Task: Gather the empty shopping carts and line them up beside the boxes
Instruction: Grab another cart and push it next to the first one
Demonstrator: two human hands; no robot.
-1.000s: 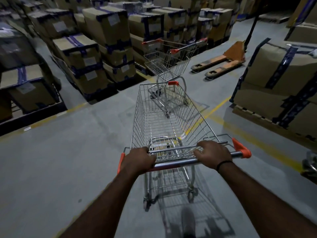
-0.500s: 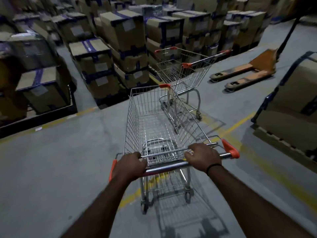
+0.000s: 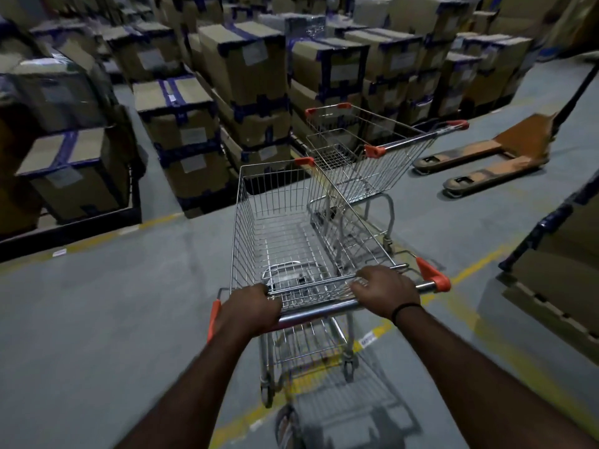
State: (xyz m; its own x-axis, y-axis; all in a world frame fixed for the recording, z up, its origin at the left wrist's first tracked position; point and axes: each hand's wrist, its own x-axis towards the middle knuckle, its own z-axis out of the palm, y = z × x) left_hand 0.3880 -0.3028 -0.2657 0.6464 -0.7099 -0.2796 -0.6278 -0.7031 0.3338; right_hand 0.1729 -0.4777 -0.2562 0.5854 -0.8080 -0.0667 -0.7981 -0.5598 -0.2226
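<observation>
grey concrete floor (image 3: 97, 319), yellow line (image 3: 479, 264), taped boxes (image 3: 181, 124), left hand (image 3: 249, 307) and right hand (image 3: 385, 291), fingers (image 3: 364, 280) curled round cart handle (image 3: 317, 311)

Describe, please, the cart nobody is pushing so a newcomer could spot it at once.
Find the box stacks at the back and the orange pallet jack on the floor to their right. Between them stands the free cart, ahead of the pushed cart. Unlike that one, held by the left hand and right hand, its handle is untouched and faces the pallet jack.
</observation>
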